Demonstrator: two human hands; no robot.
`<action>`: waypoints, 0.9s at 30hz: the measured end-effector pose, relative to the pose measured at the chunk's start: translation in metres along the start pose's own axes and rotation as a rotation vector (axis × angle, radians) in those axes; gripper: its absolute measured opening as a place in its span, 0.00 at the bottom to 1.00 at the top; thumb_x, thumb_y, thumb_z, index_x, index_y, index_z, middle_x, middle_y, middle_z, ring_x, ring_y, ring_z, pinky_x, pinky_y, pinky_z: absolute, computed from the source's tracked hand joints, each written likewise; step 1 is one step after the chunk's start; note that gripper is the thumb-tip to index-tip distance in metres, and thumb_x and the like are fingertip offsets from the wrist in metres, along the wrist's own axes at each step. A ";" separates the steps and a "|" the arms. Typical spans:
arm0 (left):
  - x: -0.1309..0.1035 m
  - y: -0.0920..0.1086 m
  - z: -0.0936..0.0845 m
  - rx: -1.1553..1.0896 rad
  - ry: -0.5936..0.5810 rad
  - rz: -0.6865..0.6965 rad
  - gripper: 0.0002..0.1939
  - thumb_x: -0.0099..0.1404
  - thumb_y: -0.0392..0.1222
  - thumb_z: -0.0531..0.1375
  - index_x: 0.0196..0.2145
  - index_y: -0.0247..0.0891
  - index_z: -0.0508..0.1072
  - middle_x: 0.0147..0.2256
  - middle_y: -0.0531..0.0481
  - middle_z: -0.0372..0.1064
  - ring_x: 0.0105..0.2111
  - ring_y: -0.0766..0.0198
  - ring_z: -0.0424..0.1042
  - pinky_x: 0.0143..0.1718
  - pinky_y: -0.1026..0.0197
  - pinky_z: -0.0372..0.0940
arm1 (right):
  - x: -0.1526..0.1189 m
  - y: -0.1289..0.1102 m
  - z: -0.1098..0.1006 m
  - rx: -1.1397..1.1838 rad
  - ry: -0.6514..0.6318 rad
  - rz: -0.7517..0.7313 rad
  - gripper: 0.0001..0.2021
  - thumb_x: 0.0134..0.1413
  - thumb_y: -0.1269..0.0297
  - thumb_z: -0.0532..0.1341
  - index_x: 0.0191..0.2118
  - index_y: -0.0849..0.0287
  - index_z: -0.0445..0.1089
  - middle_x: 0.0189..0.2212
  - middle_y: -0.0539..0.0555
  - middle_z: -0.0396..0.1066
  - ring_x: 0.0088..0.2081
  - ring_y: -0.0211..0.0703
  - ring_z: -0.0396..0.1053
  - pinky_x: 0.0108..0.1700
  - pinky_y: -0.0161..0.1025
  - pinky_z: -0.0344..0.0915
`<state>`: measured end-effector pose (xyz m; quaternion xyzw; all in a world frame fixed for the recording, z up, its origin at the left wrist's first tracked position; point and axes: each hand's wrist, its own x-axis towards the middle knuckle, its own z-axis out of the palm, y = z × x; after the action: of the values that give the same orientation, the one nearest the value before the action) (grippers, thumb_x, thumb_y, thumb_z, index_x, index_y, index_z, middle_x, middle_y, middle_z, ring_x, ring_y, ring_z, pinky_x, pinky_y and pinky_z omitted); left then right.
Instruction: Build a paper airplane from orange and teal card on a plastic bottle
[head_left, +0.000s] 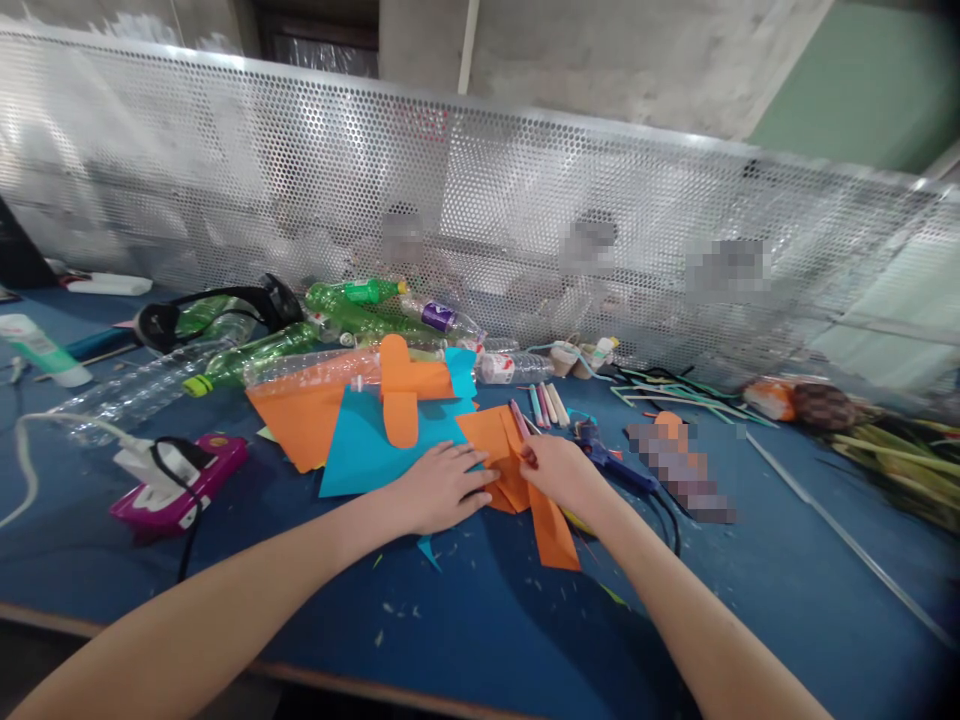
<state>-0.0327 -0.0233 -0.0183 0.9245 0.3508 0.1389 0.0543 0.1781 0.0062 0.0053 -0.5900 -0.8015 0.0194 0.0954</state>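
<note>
My left hand [442,487] lies with its fingers spread, pressing on the edge of a piece of orange paper [487,435]. Close by on the right, my right hand [559,470] is closed in a pinch around a slim pinkish-purple marker [518,416] over the same paper. An orange paper strip [553,535] extends below it toward me. Beyond my left hand, a blue sheet [360,450] lies under rounded orange paper shapes [401,420] and a small blue paper piece [461,372]. Another orange sheet [292,415] is farther left.
Plastic bottles [360,320] and a black headset [161,325] crowd the back. Several markers [551,405] and a blue glue gun [611,462] with a cord lie near my right hand. A magenta power strip [217,475] sits left. A phone-like object [679,475] lies right.
</note>
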 end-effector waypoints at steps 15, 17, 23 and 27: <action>0.019 -0.004 -0.005 -1.539 0.190 -0.469 0.20 0.62 0.56 0.53 0.37 0.34 0.71 0.38 0.43 0.73 0.41 0.58 0.71 0.46 0.56 0.63 | -0.011 -0.036 -0.008 0.453 0.104 -0.289 0.10 0.56 0.65 0.54 0.42 0.56 0.70 0.39 0.53 0.74 0.38 0.41 0.72 0.42 0.38 0.68; 0.019 -0.005 -0.007 -1.624 0.212 -0.510 0.14 0.60 0.50 0.58 0.35 0.35 0.71 0.37 0.46 0.73 0.40 0.60 0.71 0.46 0.58 0.63 | -0.014 -0.039 -0.011 0.456 0.073 -0.385 0.11 0.57 0.67 0.53 0.42 0.54 0.70 0.41 0.52 0.73 0.43 0.41 0.70 0.47 0.39 0.65; 0.015 -0.010 -0.016 -1.593 0.254 -0.464 0.12 0.58 0.40 0.61 0.41 0.39 0.72 0.41 0.48 0.72 0.39 0.62 0.72 0.45 0.58 0.64 | -0.009 -0.025 -0.017 0.493 0.131 -0.402 0.13 0.48 0.76 0.53 0.37 0.56 0.68 0.38 0.53 0.69 0.42 0.42 0.66 0.46 0.40 0.63; 0.015 -0.014 -0.017 -1.580 0.267 -0.465 0.15 0.58 0.41 0.60 0.45 0.41 0.70 0.43 0.46 0.71 0.37 0.61 0.73 0.41 0.58 0.66 | -0.011 -0.020 -0.020 0.446 0.054 -0.375 0.20 0.42 0.78 0.57 0.44 0.55 0.63 0.41 0.52 0.60 0.37 0.38 0.62 0.43 0.39 0.63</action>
<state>-0.0362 -0.0028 -0.0020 0.4940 0.3355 0.4378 0.6721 0.1664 -0.0118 0.0268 -0.3962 -0.8697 0.1614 0.2459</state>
